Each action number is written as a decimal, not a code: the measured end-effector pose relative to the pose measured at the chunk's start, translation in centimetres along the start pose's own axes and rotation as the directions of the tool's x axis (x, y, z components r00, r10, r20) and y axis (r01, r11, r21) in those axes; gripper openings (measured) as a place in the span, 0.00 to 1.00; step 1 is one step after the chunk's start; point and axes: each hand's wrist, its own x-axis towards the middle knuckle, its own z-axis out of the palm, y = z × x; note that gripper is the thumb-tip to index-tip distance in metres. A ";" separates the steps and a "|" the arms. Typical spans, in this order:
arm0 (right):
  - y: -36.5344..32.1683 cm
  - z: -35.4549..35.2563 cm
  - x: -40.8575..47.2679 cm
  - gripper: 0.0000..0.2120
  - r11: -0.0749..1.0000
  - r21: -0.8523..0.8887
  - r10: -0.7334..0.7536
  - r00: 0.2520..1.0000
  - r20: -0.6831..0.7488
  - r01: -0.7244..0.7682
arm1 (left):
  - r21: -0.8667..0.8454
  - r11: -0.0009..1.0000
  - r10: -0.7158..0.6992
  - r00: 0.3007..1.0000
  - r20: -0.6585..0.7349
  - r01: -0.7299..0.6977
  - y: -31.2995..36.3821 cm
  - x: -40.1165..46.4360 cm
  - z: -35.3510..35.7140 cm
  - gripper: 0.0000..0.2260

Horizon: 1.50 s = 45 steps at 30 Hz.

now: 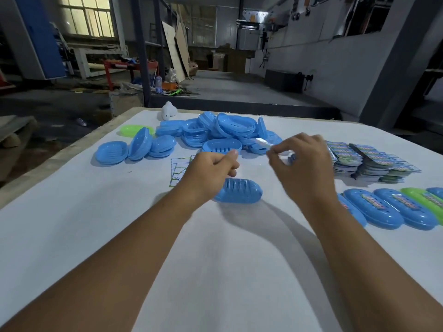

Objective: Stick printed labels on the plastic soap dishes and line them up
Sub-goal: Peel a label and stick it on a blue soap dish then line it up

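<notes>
A blue soap dish (pixel 237 190) lies upside down, long axis left-right. Right hand (pixel 303 161) pinches a label (pixel 263 142); left hand (pixel 211 171) is curled, apparently holding nothing.

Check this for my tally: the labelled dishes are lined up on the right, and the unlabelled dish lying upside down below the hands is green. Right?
Not quite: the head view shows that the dish lying upside down below the hands is blue, not green. The rest holds: it bears no label, and the labelled dishes are lined up on the right.
</notes>
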 end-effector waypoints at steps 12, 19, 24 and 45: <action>-2.4 2.1 -2.0 0.13 0.968 0.248 -0.099 0.857 0.506 -0.035 | -0.140 0.980 -0.160 0.975 -0.154 0.139 -0.4 1.0 -0.9 0.06; -1.5 2.4 -1.0 0.08 0.745 0.414 0.378 0.842 0.385 -0.523 | -0.076 0.996 -0.043 0.999 0.012 0.044 0.0 -0.2 -0.5 0.06; -0.8 2.4 -0.9 0.11 0.626 0.513 0.423 0.808 0.410 -0.588 | -0.050 0.999 -0.016 1.000 -0.016 0.015 0.2 -0.1 -0.6 0.09; -1.6 2.2 -1.3 0.10 0.837 0.298 0.298 0.840 0.454 -0.459 | -0.002 0.996 0.086 0.996 -0.011 -0.086 -0.4 0.3 0.1 0.07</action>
